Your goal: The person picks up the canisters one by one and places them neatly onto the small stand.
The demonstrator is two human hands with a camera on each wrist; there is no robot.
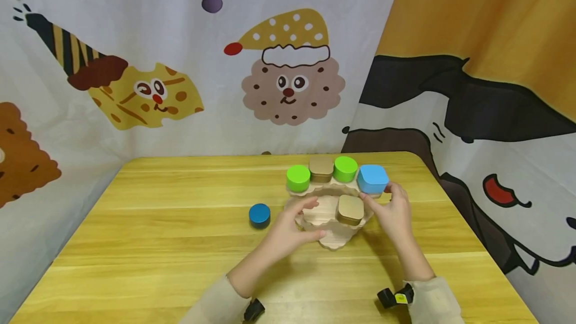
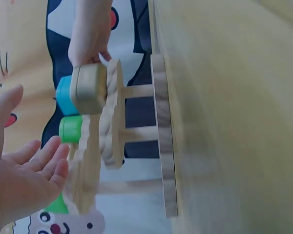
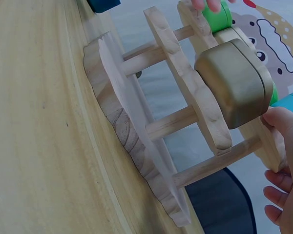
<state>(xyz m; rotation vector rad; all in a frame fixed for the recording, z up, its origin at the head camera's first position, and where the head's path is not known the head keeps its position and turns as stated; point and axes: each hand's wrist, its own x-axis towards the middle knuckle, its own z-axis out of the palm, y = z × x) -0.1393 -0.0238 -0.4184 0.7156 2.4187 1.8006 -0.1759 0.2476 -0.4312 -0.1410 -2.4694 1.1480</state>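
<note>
A tiered wooden stand (image 1: 334, 240) with scalloped edges stands on the table. Its upper tier carries two green round tins (image 1: 298, 178), a gold tin (image 1: 321, 169) and a light-blue square tin (image 1: 373, 179). Another gold tin (image 1: 350, 209) sits on the right of the lower tier. My right hand (image 1: 396, 211) grips the upper tier's right end beside the light-blue tin, thumb in front and fingers behind. At the stand's left side, my left hand (image 1: 288, 226) holds nothing, its fingers extended and spread from the thumb. The left wrist view shows its palm (image 2: 14, 190) apart from the tins.
A dark-blue round tin (image 1: 259, 215) lies on the wooden table (image 1: 157, 244) left of the stand. Behind the table hangs a printed curtain (image 1: 180, 29). Round posts (image 3: 172, 122) join the stand's tiers to its base.
</note>
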